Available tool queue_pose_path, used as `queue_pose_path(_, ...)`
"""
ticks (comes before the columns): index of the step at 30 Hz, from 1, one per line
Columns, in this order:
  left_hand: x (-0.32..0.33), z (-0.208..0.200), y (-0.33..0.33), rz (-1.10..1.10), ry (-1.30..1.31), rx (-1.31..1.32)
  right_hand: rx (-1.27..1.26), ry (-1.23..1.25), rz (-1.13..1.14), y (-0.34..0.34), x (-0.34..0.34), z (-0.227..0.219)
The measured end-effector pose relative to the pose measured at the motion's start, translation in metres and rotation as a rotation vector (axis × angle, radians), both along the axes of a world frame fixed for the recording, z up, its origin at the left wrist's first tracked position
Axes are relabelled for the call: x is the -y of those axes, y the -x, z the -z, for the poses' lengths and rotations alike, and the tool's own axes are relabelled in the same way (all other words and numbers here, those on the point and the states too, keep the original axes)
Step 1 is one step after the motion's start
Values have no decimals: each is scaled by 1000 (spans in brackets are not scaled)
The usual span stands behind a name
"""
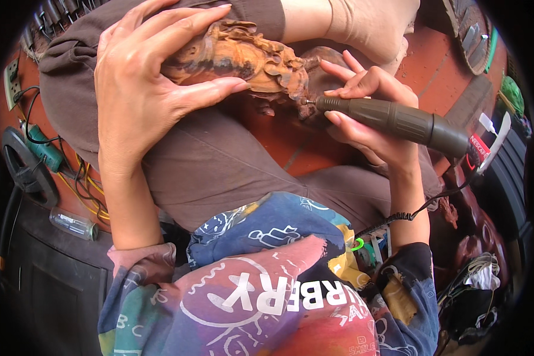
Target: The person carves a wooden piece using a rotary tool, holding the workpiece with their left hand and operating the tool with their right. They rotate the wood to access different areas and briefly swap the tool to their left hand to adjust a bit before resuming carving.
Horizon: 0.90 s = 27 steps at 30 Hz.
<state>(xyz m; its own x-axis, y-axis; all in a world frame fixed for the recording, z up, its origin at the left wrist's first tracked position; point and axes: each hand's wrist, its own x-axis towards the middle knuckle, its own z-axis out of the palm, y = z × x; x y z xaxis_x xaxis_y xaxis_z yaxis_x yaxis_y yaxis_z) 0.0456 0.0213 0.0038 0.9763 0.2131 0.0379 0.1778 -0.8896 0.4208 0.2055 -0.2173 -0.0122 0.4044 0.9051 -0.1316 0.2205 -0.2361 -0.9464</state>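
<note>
A carved wooden figure [237,62], orange-brown with dark patches and ragged folds, lies sideways above my lap. My left hand [139,74] grips its left part, thumb along the lower side and fingers over the top. In my right hand [374,98] is a dark olive rotary carving tool [394,118], held like a pen. Its thin bit meets or nearly touches the carving's right end; I cannot tell which. A coiled cord [397,216] trails from the tool's back end past my right forearm.
Reddish tiles [430,59] form the floor. Carving tools [50,21] stand at the far left, near a power strip [12,83] and loose cables. A clear bottle [74,224] lies at left. A round basket [471,35] holds blades at far right. My bare foot [368,26] rests ahead.
</note>
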Motion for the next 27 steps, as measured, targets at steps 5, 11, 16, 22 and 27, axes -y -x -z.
queue_pose_path(5, 0, 0, 0, -3, -3, 4, -12, -6, 52, 2, -1, 2)
queue_pose_path(11, 0, 0, -1, 14, -6, 7, -94, -41, 124, 4, 0, 4)
queue_pose_path(16, 0, -2, -3, 21, -4, -24, -85, 8, 43, 2, 1, 2)
queue_pose_path(22, 1, -2, -3, 9, 3, -40, -130, 40, 140, 6, 0, 3)
queue_pose_path(27, 1, -1, -2, -2, 0, -31, -141, 53, 174, 7, -2, 3)
